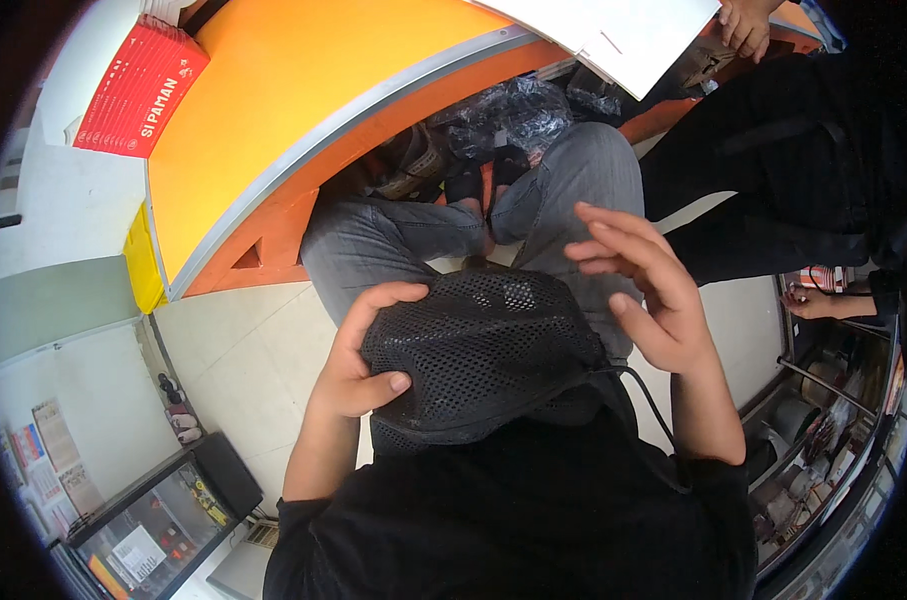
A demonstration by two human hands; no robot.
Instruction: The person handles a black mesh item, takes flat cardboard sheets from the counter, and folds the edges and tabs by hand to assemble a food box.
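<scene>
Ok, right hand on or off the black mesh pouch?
Off: a gap shows between the right hand and the black mesh pouch, which the left hand grips.

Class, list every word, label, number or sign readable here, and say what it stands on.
Red stack: bold white capitals, readable, but wording not copied here; smaller edge print unclear.
Wall sheets: too small to read.
White label on the cabinet: too small.
Mesh bag: no lettering visible.

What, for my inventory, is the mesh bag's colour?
Black; the bag shows best in the head view.
</scene>
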